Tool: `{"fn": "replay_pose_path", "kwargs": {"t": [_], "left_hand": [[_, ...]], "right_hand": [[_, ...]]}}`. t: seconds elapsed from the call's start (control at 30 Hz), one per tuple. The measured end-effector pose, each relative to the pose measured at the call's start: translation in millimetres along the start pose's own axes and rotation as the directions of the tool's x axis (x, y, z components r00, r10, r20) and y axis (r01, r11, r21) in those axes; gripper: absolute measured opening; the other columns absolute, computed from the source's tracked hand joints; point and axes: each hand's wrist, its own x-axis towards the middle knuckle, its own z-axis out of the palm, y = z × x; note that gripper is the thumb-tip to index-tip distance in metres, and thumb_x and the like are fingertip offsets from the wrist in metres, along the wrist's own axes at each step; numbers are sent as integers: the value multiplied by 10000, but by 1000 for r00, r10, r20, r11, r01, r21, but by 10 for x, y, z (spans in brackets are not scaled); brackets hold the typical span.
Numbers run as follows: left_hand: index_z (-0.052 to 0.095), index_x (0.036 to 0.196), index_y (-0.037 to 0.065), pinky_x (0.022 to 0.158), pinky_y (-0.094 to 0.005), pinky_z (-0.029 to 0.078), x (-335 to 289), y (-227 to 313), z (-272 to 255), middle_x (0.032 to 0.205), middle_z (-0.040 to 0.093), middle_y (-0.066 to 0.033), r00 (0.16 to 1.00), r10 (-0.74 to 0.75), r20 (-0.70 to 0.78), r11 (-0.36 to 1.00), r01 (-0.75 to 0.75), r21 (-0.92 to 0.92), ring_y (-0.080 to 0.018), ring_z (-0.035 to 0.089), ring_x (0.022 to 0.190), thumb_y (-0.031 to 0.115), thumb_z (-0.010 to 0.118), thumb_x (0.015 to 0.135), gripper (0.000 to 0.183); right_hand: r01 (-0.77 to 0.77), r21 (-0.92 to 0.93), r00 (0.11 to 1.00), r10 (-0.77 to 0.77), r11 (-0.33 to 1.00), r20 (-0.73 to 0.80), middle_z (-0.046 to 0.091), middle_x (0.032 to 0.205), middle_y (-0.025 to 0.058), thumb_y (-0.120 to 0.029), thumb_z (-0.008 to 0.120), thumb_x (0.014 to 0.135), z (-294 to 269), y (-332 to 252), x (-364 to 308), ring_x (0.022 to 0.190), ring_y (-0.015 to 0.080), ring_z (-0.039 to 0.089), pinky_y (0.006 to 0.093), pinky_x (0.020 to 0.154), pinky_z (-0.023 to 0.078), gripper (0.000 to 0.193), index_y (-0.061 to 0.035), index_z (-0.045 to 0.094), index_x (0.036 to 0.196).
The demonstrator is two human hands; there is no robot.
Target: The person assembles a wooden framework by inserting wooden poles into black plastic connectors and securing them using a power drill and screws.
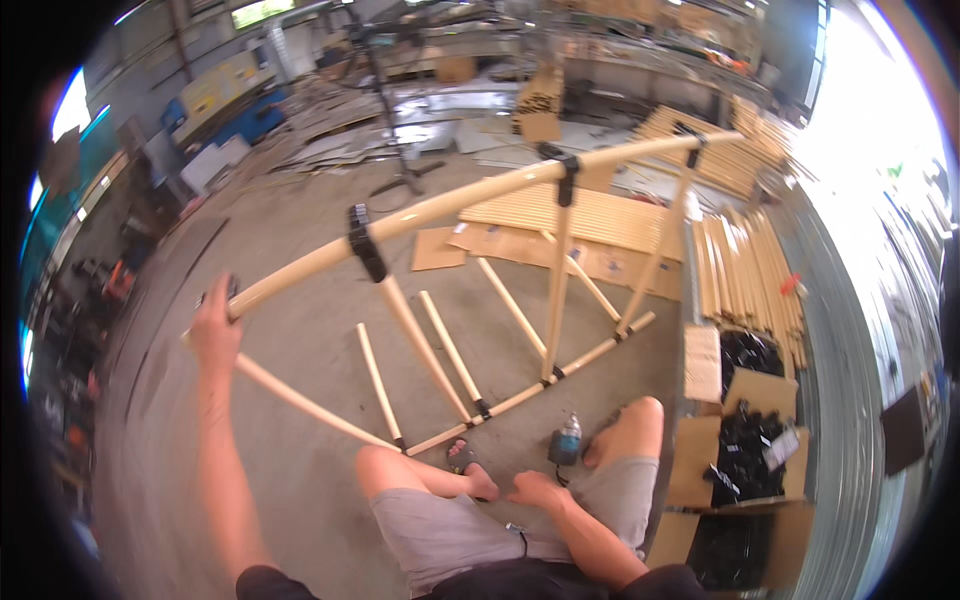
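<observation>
A large frame of tan tubes [470, 193] with black joints stands tilted in front of me, its lower rail [520, 398] on the floor. My left hand [213, 325] is closed around the left end of the upper tube, by the black joint [232, 288] there. Another black joint [367, 243] ties an upright to the upper tube. Short tube stubs [376, 380] stick out from the lower rail. My right hand [538, 490] is low between my knees with its fingers curled; what they hold, if anything, is hidden. Near it a teal cordless drill [566, 442] stands on the floor.
Open cartons [693, 460] of black joints [752, 440] stand at my right. Behind them lie bundles of tan tubes [740, 265], with more tubes [600, 225] on cardboard beyond the frame. A black stand [400, 180] rises farther back. Long metal lengths [845, 400] run along the right.
</observation>
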Motion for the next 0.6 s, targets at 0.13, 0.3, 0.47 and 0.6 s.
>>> {"fn": "replay_pose_path", "kwargs": {"t": [0.13, 0.3, 0.47, 0.6], "left_hand": [[536, 1270, 36, 936, -427, 477, -110, -21, -67, 1217, 615, -154, 988, 82, -129, 996, -78, 31, -350, 582, 1102, -23, 725, 717, 587], [541, 1288, 40, 955, -431, 472, -268, -165, -98, 1217, 617, -141, 977, 99, -189, 995, -95, 28, -355, 585, 1081, -42, 723, 714, 608], [562, 1282, 47, 924, -430, 494, -251, -113, -54, 1222, 620, -138, 980, 104, -171, 994, -105, 4, -348, 594, 1094, -67, 709, 712, 599], [566, 1287, 54, 893, -433, 498, -261, -165, -54, 1233, 620, -141, 979, 101, -175, 995, -101, 8, -345, 597, 1108, -77, 697, 712, 604]], "right_hand": [[3, -14, 997, -4, 1000, -82, 692, 976, 203, -436, 675, 786, 6, 66, 20, 927, 374, 662, 466, 812, 523, 458, -16, 713, 965], [15, -14, 992, -17, 1000, -122, 679, 993, 233, -388, 681, 791, -23, 67, -11, 940, 387, 657, 471, 813, 527, 435, 20, 704, 940], [-46, 25, 991, 49, 999, -128, 697, 912, 203, -416, 695, 760, 98, 178, 65, 883, 365, 674, 447, 795, 536, 430, -35, 725, 955], [-18, 54, 981, 28, 998, -191, 693, 886, 207, -392, 700, 767, 9, 102, 15, 865, 377, 668, 459, 786, 533, 397, -23, 719, 913]]}}
